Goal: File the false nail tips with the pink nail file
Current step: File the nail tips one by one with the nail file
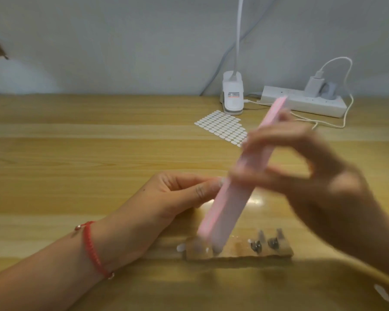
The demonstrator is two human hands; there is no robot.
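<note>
**One file, two hands at work**

The right hand [305, 167], blurred, has its grip pinched round the one pink nail file [234, 198], which is held steeply tilted above the desk [76, 153]. The left hand [166, 198] pinches one small pale false nail tip [222, 181] against the file's edge. Its wrist wears one red cord bracelet [90, 245]. Below the file lies one clear holder block [238, 252] carrying two dark pieces [256, 245]. Farther back are one sheet of white oval stickers [222, 126], one clip lamp [233, 95] and one power strip [301, 104].
</note>
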